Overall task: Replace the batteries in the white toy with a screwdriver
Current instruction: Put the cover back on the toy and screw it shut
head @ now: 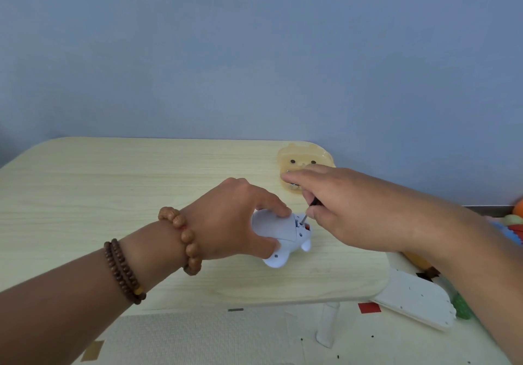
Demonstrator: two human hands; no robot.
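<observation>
So L hand [235,217] clamps white toy [278,238] on wooden table [113,195], near centre; R hand [336,203] pinches screwdriver [307,213], tip w/ the toy's open batt. compartment.

This looks like a home, most likely a child's play corner. A low table [141,183] of pale wood grain stands on short white legs against a plain blue wall [254,53]. Under it lies a cream play mat [198,336] with coloured patches. Bright plastic toys [515,220] pile up past the table's right edge.
</observation>
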